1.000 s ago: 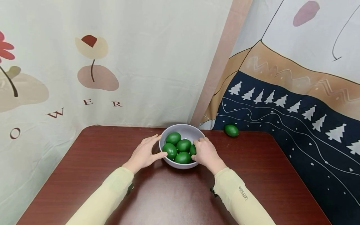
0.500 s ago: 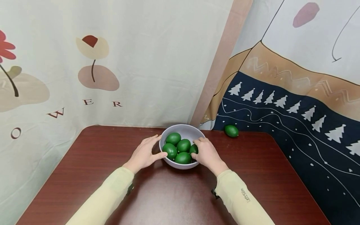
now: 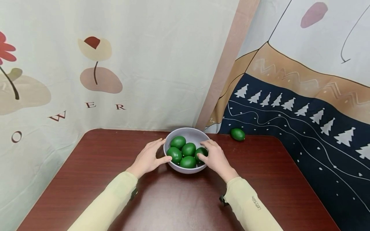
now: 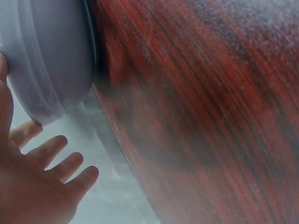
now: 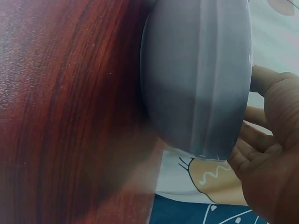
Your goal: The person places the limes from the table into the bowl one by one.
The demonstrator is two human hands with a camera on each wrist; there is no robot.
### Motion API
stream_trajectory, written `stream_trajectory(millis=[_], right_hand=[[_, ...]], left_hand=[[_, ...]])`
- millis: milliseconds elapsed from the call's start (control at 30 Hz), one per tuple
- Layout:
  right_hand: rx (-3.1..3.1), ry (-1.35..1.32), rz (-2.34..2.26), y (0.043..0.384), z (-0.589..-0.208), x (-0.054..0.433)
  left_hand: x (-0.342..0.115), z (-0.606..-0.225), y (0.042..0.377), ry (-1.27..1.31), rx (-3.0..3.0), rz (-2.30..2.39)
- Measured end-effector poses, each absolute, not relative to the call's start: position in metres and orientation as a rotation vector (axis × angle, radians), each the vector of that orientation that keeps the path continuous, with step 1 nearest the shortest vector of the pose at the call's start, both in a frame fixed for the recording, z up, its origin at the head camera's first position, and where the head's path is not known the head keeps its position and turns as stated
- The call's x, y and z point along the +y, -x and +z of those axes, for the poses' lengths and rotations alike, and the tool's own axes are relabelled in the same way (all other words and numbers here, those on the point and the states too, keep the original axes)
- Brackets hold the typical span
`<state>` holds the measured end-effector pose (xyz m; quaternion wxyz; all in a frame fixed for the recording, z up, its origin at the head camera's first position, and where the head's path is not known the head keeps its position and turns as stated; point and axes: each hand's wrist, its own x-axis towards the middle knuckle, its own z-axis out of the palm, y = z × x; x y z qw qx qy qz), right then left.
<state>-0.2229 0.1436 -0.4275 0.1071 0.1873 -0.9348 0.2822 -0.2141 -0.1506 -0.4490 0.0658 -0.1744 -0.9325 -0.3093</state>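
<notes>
A grey bowl (image 3: pixel 186 171) stands near the table's back edge with several smooth green limes (image 3: pixel 189 149) inside. My left hand (image 3: pixel 147 158) rests at the bowl's left side, thumb tip over the rim. In the left wrist view its fingers (image 4: pixel 48 150) are spread, one fingertip at the bowl wall (image 4: pixel 51 56). My right hand (image 3: pixel 216 157) reaches over the right rim, thumb and fingers spread apart about the rightmost lime (image 3: pixel 201 152). The right wrist view shows that hand (image 5: pixel 275 149) beyond the rim, its fingertips partly hidden behind the bowl (image 5: pixel 196 79).
One more lime (image 3: pixel 237 134) lies by itself at the table's back edge, right of the bowl. The reddish-brown table (image 3: pixel 95 173) meets a pale printed curtain (image 3: pixel 153 64) behind and a dark-blue tree-patterned cloth (image 3: pixel 289 128) on the right.
My right hand has loosened from the rightmost lime and drawn slightly right, so more of that lime shows in the bowl. The left hand has stayed at the rim.
</notes>
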Motion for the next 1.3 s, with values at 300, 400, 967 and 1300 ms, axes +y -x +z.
stream_trajectory(millis=[300, 400, 967, 1300], right_hand=[[-2.648, -0.575, 0.962, 0.222, -0.433, 0.149], [-2.62, -0.576, 1.01, 0.222, -0.434, 0.15], [-2.475, -0.529, 1.043, 0.225, -0.439, 0.164], [-2.488, -0.437, 1.047, 0.229, -0.438, 0.175]], left_hand=[[-0.151, -0.449, 0.214, 0.517, -2.829, -0.939], [-0.151, -0.449, 0.214, 0.516, -2.833, -0.938], [-0.15, -0.449, 0.216, 0.518, -2.828, -0.944], [-0.15, -0.451, 0.217, 0.508, -2.847, -0.958]])
